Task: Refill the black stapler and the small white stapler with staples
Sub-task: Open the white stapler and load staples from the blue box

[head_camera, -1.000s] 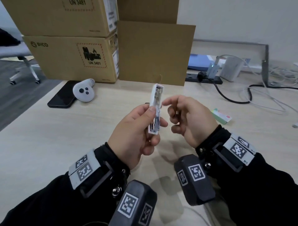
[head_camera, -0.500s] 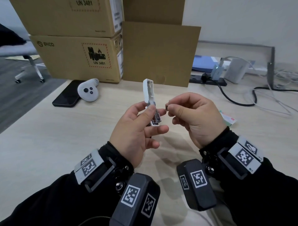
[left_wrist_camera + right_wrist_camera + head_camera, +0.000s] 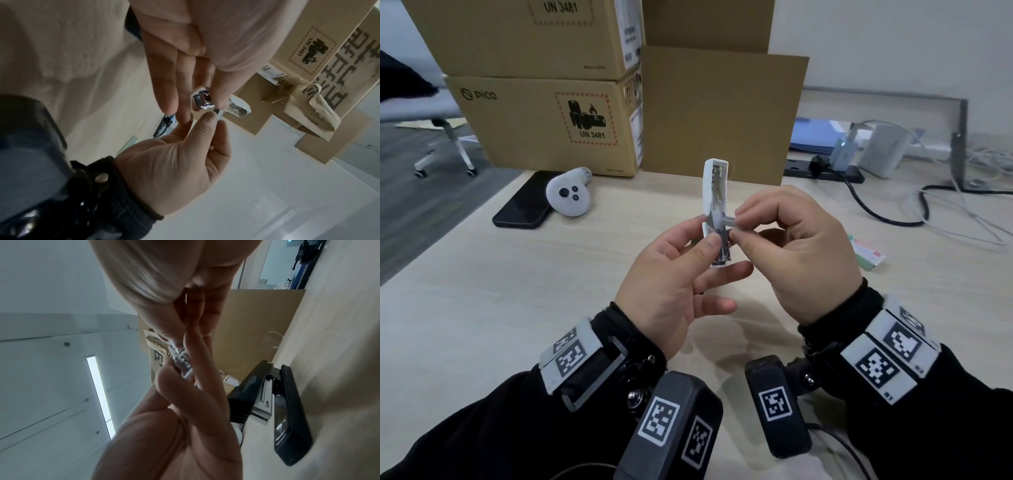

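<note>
My left hand grips the small white stapler above the desk, with its lid swung up and its metal magazine bare. My right hand pinches a short pale strip, apparently staples, between thumb and forefinger and holds it against the magazine near the hinge. In the right wrist view the same pinch sits at the small white stapler. The black stapler lies open on the desk under my hands. It is hidden from the head view.
A green and white staple box lies right of my right hand. A phone and a white controller lie at the back left before stacked cardboard boxes. A power strip and cables are at the back right.
The white stapler's lid has swung open and upright in my left hand. My right hand moved in, and its pinched strip now meets the magazine.
</note>
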`<state>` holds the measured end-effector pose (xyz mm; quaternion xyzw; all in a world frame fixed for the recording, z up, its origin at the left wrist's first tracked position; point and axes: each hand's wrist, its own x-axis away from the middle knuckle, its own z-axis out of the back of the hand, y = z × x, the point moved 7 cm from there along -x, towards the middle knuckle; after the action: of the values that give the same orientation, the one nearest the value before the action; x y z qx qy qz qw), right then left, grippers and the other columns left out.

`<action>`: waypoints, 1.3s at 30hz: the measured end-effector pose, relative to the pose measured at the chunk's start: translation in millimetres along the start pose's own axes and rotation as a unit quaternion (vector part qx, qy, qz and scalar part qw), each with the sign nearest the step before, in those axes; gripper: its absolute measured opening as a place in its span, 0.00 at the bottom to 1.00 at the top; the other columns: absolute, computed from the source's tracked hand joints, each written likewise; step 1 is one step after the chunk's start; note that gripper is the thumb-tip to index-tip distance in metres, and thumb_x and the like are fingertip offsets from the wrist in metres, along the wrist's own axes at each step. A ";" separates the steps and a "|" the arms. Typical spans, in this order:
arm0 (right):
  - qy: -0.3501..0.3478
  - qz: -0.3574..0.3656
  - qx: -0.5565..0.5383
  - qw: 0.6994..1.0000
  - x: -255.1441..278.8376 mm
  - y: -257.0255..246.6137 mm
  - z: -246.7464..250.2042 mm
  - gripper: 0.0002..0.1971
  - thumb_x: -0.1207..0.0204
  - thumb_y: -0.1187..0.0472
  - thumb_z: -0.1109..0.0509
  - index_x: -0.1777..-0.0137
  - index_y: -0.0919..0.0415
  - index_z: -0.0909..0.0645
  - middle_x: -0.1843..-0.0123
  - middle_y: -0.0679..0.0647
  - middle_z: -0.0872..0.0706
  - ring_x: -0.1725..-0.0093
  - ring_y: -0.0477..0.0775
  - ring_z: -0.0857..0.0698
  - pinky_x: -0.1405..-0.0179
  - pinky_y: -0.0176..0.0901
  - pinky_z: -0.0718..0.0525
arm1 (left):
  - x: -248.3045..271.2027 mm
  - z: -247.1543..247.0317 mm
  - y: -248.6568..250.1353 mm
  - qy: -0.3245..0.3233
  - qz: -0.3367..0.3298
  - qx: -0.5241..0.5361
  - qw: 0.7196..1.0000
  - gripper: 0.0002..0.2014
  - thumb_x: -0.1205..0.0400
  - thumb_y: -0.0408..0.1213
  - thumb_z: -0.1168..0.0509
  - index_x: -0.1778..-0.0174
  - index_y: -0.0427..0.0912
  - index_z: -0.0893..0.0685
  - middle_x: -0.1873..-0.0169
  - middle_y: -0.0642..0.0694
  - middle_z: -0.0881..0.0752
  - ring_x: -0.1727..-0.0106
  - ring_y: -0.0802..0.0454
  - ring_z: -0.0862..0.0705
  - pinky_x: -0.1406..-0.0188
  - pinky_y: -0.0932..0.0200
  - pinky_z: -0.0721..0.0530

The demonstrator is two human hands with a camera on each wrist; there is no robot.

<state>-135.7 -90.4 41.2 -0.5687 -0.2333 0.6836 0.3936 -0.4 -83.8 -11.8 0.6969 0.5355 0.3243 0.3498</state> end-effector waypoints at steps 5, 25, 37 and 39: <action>-0.050 0.044 0.030 0.997 1.7 -7.0 -7.0 0.08 0.28 0.73 0.23 0.57 0.59 0.11 0.51 0.47 0.10 0.51 0.53 0.11 0.58 0.52 0.11 | -1.1 2.0 -0.1 0.005 -0.002 -0.009 1.000 0.22 0.25 0.39 0.29 0.34 0.41 0.16 0.55 0.41 0.09 0.64 0.47 0.07 0.84 0.61 0.18; -0.047 0.020 0.001 0.999 -1.4 -5.9 -2.2 0.15 0.26 0.76 0.27 0.55 0.52 0.11 0.56 0.47 0.10 0.54 0.52 0.10 0.57 0.48 0.13 | -2.5 5.3 -1.4 0.016 0.006 0.000 1.000 0.21 0.22 0.42 0.32 0.32 0.41 0.15 0.57 0.45 0.08 0.66 0.51 0.08 0.84 0.63 0.20; -0.018 -0.015 -0.015 1.000 -0.7 -4.7 -0.8 0.14 0.24 0.73 0.26 0.56 0.50 0.12 0.56 0.55 0.09 0.58 0.53 0.08 0.58 0.45 0.12 | -0.8 2.7 -3.1 0.012 0.008 -0.038 0.999 0.17 0.19 0.41 0.32 0.36 0.42 0.11 0.50 0.39 0.10 0.72 0.54 0.13 0.88 0.65 0.24; -0.021 -0.014 -0.003 1.000 -0.2 -4.9 -1.4 0.14 0.25 0.72 0.25 0.56 0.49 0.12 0.57 0.52 0.09 0.56 0.54 0.09 0.56 0.53 0.10 | -0.5 2.2 -3.2 0.008 0.007 -0.042 0.999 0.19 0.22 0.43 0.31 0.37 0.41 0.11 0.60 0.46 0.10 0.72 0.54 0.12 0.88 0.65 0.24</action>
<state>-133.0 -87.9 44.8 -0.5521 -0.2512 0.6889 0.3969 -0.4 -84.0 -15.7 0.6830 0.5191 0.3547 0.3717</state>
